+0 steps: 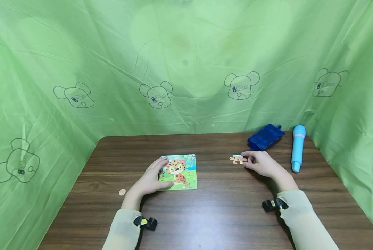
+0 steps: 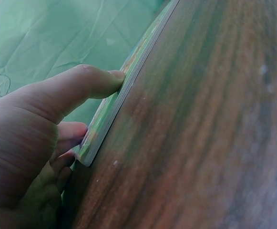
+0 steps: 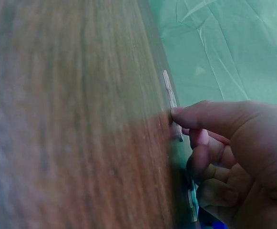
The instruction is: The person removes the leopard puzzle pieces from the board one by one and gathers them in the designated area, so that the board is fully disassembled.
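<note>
On the table lies a square jigsaw puzzle [image 1: 189, 173] with a spotted leopard cub picture, flat on the wood. My left hand [image 1: 151, 176] holds it at its left side, thumb on the near edge and fingers at the far left; in the left wrist view the thumb [image 2: 95, 83] presses on its rim. To the right, my right hand [image 1: 261, 163] pinches a small orange spotted puzzle piece [image 1: 235, 160] with a light blue part. The right wrist view shows this piece [image 3: 169, 90] edge-on at the thumb. Another thin edge [image 3: 192, 202] shows below the curled fingers, its kind unclear.
A dark blue translucent case [image 1: 265, 137] lies at the back right, beside a light blue toy microphone [image 1: 298, 148]. A small round pale disc [image 1: 122, 192] is left of my left wrist. Green curtains [image 1: 186, 62] hang behind and beside the wooden table [image 1: 211, 215].
</note>
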The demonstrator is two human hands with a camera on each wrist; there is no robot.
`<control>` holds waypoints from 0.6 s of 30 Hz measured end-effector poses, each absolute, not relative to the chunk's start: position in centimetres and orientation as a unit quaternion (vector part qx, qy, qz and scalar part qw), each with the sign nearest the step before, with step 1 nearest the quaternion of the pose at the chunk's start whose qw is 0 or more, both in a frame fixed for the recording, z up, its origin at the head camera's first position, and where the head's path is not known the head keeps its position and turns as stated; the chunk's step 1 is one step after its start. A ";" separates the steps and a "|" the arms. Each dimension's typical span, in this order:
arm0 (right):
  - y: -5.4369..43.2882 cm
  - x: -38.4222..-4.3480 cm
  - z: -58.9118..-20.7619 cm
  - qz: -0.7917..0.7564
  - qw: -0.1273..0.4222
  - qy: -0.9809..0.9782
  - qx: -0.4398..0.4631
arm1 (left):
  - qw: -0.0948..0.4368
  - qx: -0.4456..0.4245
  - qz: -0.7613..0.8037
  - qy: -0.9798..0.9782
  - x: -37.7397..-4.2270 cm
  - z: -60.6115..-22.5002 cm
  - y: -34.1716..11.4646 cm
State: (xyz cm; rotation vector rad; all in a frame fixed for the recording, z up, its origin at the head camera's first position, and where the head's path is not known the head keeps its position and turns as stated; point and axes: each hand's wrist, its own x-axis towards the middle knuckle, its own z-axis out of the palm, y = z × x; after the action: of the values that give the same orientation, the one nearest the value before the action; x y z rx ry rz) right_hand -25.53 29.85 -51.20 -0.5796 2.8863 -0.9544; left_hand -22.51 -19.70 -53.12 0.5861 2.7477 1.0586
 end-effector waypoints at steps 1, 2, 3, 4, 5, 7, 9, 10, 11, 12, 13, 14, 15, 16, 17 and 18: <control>29.8 -25.6 -51.2 -0.308 0.023 0.933 -0.187 | 0.069 0.194 0.352 0.913 -22.5 -53.1 -19.7; 29.8 -25.6 -51.2 -0.308 0.024 0.933 -0.186 | 0.070 0.194 0.351 0.913 -22.5 -53.1 -19.7; 29.8 -25.6 -51.1 -0.308 0.024 0.933 -0.185 | 0.071 0.193 0.351 0.914 -22.5 -53.1 -19.7; 29.8 -25.6 -51.1 -0.307 0.024 0.933 -0.184 | 0.071 0.193 0.351 0.914 -22.5 -53.1 -19.7; 29.8 -25.6 -51.1 -0.306 0.024 0.934 -0.183 | 0.072 0.192 0.351 0.914 -22.5 -53.1 -19.7; 29.8 -25.6 -51.1 -0.304 0.023 0.935 -0.183 | 0.073 0.192 0.350 0.914 -22.5 -53.1 -19.7; 29.8 -25.6 -51.1 -0.302 0.020 0.935 -0.182 | 0.071 0.192 0.348 0.915 -22.5 -53.1 -19.7; 29.8 -25.6 -51.1 -0.302 0.019 0.936 -0.182 | 0.071 0.193 0.347 0.915 -22.6 -53.1 -19.7; 29.8 -25.6 -51.1 -0.301 0.018 0.936 -0.183 | 0.071 0.193 0.347 0.915 -22.6 -53.1 -19.7; 29.8 -25.6 -51.1 -0.301 0.018 0.936 -0.183 | 0.071 0.193 0.347 0.915 -22.6 -53.1 -19.7; 29.8 -25.6 -51.1 -0.300 0.017 0.936 -0.184 | 0.071 0.193 0.348 0.915 -22.6 -53.2 -19.7; 29.8 -25.6 -51.1 -0.300 0.017 0.936 -0.184 | 0.071 0.193 0.348 0.915 -22.6 -53.2 -19.7; 29.8 -25.6 -51.1 -0.300 0.017 0.936 -0.185 | 0.071 0.193 0.348 0.915 -22.7 -53.2 -19.7; 29.8 -25.6 -51.1 -0.300 0.017 0.936 -0.186 | 0.071 0.193 0.349 0.914 -22.7 -53.2 -19.7; 29.8 -25.6 -51.0 -0.300 0.017 0.936 -0.186 | 0.072 0.192 0.349 0.914 -22.7 -53.3 -19.7; 29.8 -25.6 -51.0 -0.300 0.017 0.935 -0.187 | 0.072 0.192 0.348 0.915 -22.7 -53.3 -19.8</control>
State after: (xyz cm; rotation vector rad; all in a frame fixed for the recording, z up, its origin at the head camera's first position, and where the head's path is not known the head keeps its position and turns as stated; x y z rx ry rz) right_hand -25.63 29.83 -51.01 -0.5808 2.9080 -0.9312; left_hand -22.69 -19.76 -53.32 0.5756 2.7493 1.0473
